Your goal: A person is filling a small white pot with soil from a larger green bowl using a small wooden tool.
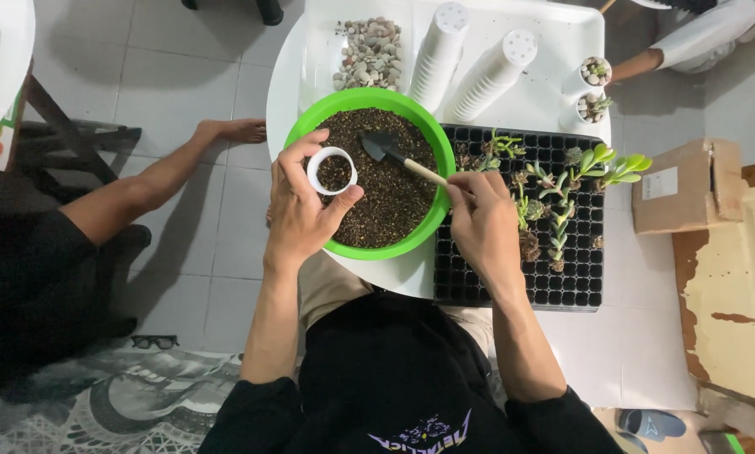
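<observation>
My left hand (303, 208) holds a small white pot (332, 170) partly filled with soil over a green bowl (434, 220) of dark soil. My right hand (482, 220) grips the wooden handle of a small black trowel (386, 147), whose blade rests on the soil in the bowl. The bowl sits on a white round table (394, 273) in front of me.
A black seedling tray (566, 277) with succulents (600, 164) lies to the right. Behind it, a white tray (554, 34) holds pebbles (369, 52), two stacks of white pots (470, 63) and two planted pots (594, 88). Another person's leg (154, 181) rests at left; a cardboard box (684, 185) sits at right.
</observation>
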